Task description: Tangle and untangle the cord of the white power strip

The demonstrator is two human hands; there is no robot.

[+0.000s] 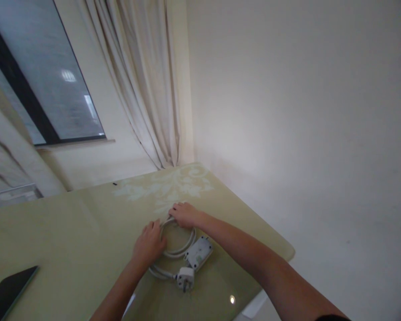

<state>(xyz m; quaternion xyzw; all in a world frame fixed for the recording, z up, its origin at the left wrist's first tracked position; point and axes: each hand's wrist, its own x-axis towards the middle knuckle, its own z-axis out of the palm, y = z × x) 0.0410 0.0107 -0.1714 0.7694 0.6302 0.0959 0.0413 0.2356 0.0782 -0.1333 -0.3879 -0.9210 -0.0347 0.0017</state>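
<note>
A white power strip cord (178, 254) lies in a round coil on the table. My left hand (150, 243) is closed on the left side of the coil. At the coil's far side, my right hand (184, 215) has its fingers curled around the cord. Right of the coil is the white power strip block (199, 253), tilted, with small dark screw holes on the face I see. The white plug (186, 278) rests just in front of it, its prongs pointing toward me.
The pale green glass table (87, 236) has a white floral pattern near its far corner. A dark flat object (10, 292) lies at the left front, and a tiny black piece (115, 183) sits near the back edge. A wall (304, 133) borders the right side; curtains (143, 80) hang behind.
</note>
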